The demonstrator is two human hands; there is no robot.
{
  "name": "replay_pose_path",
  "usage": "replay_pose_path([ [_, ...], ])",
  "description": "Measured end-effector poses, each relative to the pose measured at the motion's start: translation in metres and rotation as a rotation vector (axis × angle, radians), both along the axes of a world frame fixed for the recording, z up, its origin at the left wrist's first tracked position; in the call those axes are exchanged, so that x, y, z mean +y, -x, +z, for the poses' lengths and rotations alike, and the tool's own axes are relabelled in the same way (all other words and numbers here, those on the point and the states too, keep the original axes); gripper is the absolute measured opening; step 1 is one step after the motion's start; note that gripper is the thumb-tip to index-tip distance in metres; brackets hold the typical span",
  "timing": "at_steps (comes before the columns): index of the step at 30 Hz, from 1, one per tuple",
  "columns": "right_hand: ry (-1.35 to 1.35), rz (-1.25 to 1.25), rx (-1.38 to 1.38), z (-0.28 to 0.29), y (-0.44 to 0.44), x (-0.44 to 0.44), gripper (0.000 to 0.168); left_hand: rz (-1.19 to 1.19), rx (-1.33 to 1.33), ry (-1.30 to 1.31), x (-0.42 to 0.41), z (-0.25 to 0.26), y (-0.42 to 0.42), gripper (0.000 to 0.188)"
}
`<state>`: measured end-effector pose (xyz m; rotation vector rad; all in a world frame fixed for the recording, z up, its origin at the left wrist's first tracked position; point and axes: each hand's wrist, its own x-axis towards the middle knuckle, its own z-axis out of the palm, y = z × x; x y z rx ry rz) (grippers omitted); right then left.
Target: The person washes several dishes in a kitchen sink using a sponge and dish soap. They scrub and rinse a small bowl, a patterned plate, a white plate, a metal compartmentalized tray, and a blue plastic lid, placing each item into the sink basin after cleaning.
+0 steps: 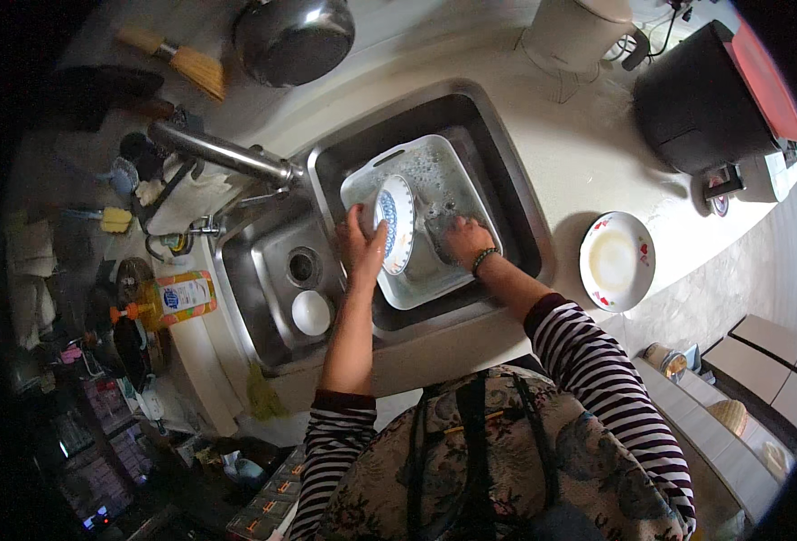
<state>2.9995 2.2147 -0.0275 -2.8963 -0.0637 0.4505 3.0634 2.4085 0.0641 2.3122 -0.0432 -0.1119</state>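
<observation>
A white bowl with a blue pattern (398,220) is tipped on its side over a white plastic basin (425,297) of sudsy water. My left hand (363,245) grips the bowl's left side, thumb against the patterned surface. At the basin's right side, my right hand (467,240) dips into the water, its fingers curled on a dark grey scrubbing cloth (441,237). The cloth is partly under water, and its exact kind is unclear. The basin sits tilted in the larger bowl of a stainless-steel sink (517,189).
Left of the basin, the smaller sink bowl (270,270) holds a small white bowl (312,313) near its drain. The faucet (229,150) reaches in from behind. A dish soap bottle (182,299) stands left. On the right counter are a white plate (617,262) and a black appliance (696,101).
</observation>
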Motion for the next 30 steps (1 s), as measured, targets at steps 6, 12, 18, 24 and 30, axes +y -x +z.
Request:
replay_pose_path([
  [6,-0.397,-0.415,-0.073,0.004,-0.012,-0.008,0.025,0.029,0.173,0.026,-0.015,-0.034,0.018,0.063],
  [12,-0.413,-0.434,0.086,0.013,-0.009,0.015,0.050,0.280,0.727,0.518,-0.024,-0.050,0.047,0.086],
  [18,-0.715,-0.584,0.106,-0.020,-0.062,0.042,0.045,0.333,0.897,0.754,-0.024,-0.051,0.033,0.093],
  [24,-0.859,-0.207,0.282,0.039,-0.049,0.060,0.045,0.421,0.775,0.798,-0.013,-0.042,0.023,0.087],
  [30,-0.253,-0.110,0.171,0.015,-0.027,0.018,0.035,0.328,0.640,0.721,-0.028,-0.016,0.030,0.082],
])
